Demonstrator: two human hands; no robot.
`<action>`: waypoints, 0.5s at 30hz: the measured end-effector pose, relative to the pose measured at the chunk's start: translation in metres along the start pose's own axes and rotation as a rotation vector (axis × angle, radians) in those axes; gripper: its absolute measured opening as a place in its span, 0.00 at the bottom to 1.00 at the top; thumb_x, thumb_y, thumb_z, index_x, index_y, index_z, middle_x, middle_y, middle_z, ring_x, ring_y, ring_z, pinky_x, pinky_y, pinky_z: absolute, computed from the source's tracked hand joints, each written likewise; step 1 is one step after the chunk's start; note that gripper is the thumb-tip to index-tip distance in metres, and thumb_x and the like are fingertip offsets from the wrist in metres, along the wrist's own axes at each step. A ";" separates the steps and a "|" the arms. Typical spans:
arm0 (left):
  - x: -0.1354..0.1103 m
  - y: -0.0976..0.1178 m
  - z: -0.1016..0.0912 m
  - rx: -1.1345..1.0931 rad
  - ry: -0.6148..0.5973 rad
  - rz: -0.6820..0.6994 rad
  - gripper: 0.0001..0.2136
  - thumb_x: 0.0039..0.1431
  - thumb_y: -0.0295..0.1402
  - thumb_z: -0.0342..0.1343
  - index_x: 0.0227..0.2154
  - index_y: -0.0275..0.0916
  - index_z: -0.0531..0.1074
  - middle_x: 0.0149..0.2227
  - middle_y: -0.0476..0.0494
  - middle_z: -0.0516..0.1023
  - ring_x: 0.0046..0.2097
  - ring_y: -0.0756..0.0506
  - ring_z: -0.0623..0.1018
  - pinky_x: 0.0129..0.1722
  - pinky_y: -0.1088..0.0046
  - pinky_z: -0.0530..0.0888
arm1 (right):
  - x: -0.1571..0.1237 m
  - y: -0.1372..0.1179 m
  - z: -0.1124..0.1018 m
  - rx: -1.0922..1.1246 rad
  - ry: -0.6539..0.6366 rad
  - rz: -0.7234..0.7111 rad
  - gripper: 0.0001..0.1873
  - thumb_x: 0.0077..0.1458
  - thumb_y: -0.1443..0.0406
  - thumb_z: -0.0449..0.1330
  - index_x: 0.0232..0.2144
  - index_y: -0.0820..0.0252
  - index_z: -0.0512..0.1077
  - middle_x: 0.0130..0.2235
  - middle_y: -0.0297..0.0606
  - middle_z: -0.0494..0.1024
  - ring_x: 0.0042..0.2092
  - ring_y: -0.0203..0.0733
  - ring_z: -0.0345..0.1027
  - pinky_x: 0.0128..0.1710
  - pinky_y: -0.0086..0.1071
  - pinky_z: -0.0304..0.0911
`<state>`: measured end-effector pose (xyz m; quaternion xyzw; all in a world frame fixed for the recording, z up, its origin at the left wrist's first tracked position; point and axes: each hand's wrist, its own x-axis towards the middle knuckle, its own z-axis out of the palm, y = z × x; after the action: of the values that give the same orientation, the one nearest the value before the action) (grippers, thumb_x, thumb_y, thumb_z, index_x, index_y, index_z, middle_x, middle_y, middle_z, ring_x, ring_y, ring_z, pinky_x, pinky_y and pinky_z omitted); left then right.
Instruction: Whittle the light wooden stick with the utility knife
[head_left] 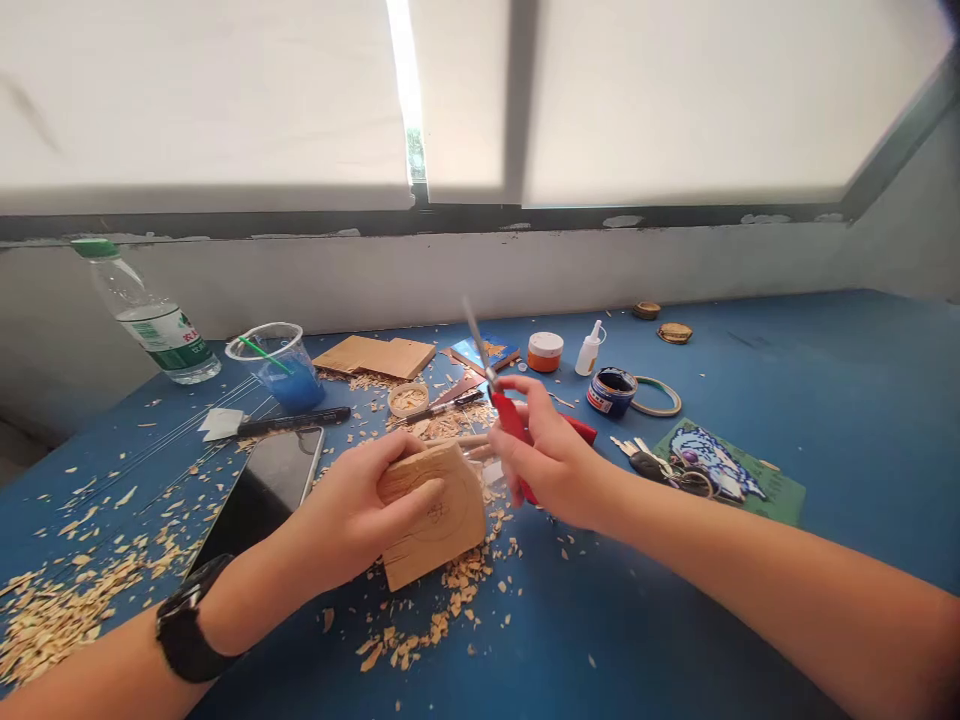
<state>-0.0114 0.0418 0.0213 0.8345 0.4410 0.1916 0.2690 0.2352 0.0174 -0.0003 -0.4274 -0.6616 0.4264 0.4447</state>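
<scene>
My left hand (375,500) grips a wooden block (442,520) by its left side, thumb across the near face. Faint drawn lines, partly a curve, mark that face, and the block's upper right corner is cut at a slant. Closed around a red handle, my right hand (555,455) holds a knife (514,425) just right of the block. Its blade (476,335) points up and away, slightly blurred, and stands apart from the wood. Wood shavings (427,625) lie beneath and around the block. Behind my right fingers shows another red object (577,428), partly hidden.
A water bottle (161,320), a plastic cup (281,370) of blue liquid and a phone (262,480) stand or lie leftward. Behind are wooden boards (375,355), an orange jar (545,352), a glue bottle (589,352) and a dark jar (611,392). Keys (652,460) lie rightward.
</scene>
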 end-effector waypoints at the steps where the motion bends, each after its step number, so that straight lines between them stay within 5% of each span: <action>1: 0.000 0.001 0.000 0.012 0.007 0.002 0.11 0.65 0.45 0.56 0.38 0.42 0.71 0.34 0.48 0.79 0.34 0.44 0.77 0.31 0.70 0.70 | 0.001 -0.004 -0.001 0.017 0.007 0.006 0.30 0.70 0.59 0.53 0.67 0.48 0.45 0.28 0.25 0.70 0.20 0.34 0.61 0.21 0.29 0.58; 3: -0.001 0.002 -0.001 0.024 0.023 0.008 0.11 0.64 0.44 0.56 0.38 0.41 0.71 0.33 0.48 0.79 0.34 0.44 0.76 0.31 0.70 0.70 | 0.003 -0.016 -0.005 0.065 -0.021 0.018 0.25 0.70 0.57 0.52 0.65 0.45 0.51 0.31 0.27 0.72 0.19 0.32 0.60 0.20 0.28 0.58; 6: -0.001 0.002 -0.002 0.025 0.019 0.018 0.13 0.65 0.46 0.56 0.37 0.41 0.71 0.33 0.48 0.78 0.34 0.44 0.76 0.31 0.69 0.69 | -0.003 -0.041 -0.015 0.158 -0.146 0.018 0.13 0.71 0.54 0.49 0.50 0.51 0.65 0.34 0.32 0.75 0.22 0.34 0.67 0.22 0.30 0.61; 11: -0.001 -0.003 -0.001 0.025 0.019 0.060 0.14 0.66 0.47 0.54 0.36 0.41 0.71 0.31 0.49 0.77 0.32 0.44 0.75 0.30 0.70 0.66 | -0.040 -0.078 -0.030 0.584 -0.506 0.033 0.19 0.59 0.55 0.58 0.47 0.50 0.55 0.34 0.37 0.80 0.30 0.45 0.76 0.28 0.34 0.66; 15: -0.002 -0.005 0.000 0.039 0.051 0.088 0.14 0.65 0.47 0.55 0.36 0.41 0.71 0.32 0.48 0.78 0.32 0.44 0.76 0.29 0.70 0.66 | -0.090 -0.080 -0.024 0.541 -0.443 0.096 0.20 0.65 0.57 0.62 0.43 0.49 0.51 0.30 0.30 0.80 0.23 0.37 0.73 0.25 0.26 0.62</action>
<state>-0.0155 0.0426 0.0186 0.8531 0.4143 0.2156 0.2327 0.2649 -0.0843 0.0608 -0.2219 -0.5843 0.6891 0.3668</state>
